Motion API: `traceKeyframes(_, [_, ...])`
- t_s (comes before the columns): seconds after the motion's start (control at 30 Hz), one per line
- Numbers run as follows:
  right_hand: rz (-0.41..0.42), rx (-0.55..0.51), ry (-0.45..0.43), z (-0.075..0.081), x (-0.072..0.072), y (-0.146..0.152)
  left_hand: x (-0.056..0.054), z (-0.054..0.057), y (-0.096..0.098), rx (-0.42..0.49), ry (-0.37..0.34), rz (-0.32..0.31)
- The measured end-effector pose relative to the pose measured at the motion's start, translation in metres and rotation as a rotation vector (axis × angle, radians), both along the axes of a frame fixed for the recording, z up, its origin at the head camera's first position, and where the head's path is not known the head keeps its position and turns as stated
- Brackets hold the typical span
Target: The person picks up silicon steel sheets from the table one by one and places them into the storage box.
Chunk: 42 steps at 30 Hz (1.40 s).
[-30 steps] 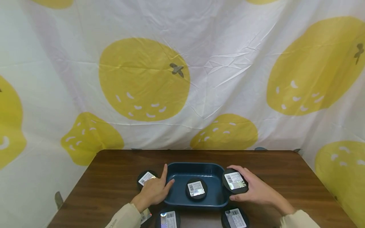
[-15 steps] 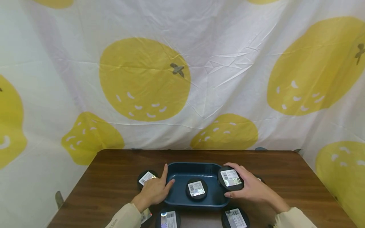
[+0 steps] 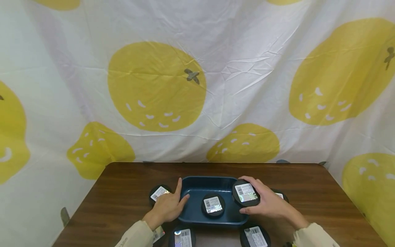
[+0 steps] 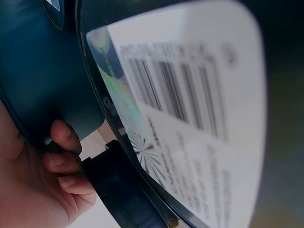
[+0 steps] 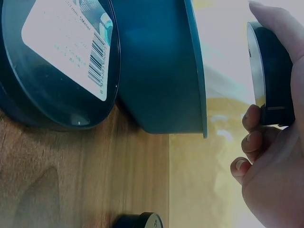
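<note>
A dark blue rectangular pan (image 3: 213, 219) stands mid-table with one round, flat black case (image 3: 213, 204) lying inside it. This case carries a white barcode label and a shiny sticker. My left hand (image 3: 166, 207) holds the pan's left rim, index finger along it and thumb over the inside; curled fingers (image 4: 61, 164) show below the rim in the left wrist view. My right hand (image 3: 266, 202) grips another black case (image 3: 246, 192) by its edges, between thumb and fingers, over the pan's right side. In the right wrist view this held case (image 5: 273, 73) hangs above the pan wall.
More black cases lie around the pan: left (image 3: 158, 192), front left (image 3: 182, 237), front right (image 3: 254, 236) and right (image 3: 280, 195), partly behind the right hand. Another (image 3: 158, 235) is mostly under the left forearm. A fruit-patterned curtain (image 3: 216, 85) hangs behind the wooden table (image 3: 123, 192).
My right hand has carried its case leftward, from the pan's right rim to farther over its inside. The case at the right has come into sight. My left hand has stayed put.
</note>
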State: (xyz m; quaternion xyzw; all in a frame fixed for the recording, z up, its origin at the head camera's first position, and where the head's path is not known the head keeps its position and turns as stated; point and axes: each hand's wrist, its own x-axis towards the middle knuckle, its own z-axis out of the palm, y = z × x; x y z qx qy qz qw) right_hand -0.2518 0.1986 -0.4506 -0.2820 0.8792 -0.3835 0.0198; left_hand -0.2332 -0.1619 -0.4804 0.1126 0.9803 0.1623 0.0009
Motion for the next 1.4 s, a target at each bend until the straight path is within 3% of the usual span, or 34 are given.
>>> traceKeyframes(0.27, [0.017,0.012,0.011,0.001,-0.001,-0.002,0.000,0.000,0.001,-0.016,0.041,0.002])
traceKeyframes(0.57, [0.020,0.024,0.018,0.004,-0.002,-0.009,0.000,0.000,0.001,-0.019,0.037,-0.001])
traceKeyframes(0.93, [0.014,0.023,-0.044,0.000,-0.006,-0.017,-0.001,0.001,0.001,-0.023,0.035,-0.007])
traceKeyframes(1.4, [0.040,0.026,-0.049,-0.005,-0.013,-0.029,0.001,0.001,0.001,-0.021,0.023,-0.006])
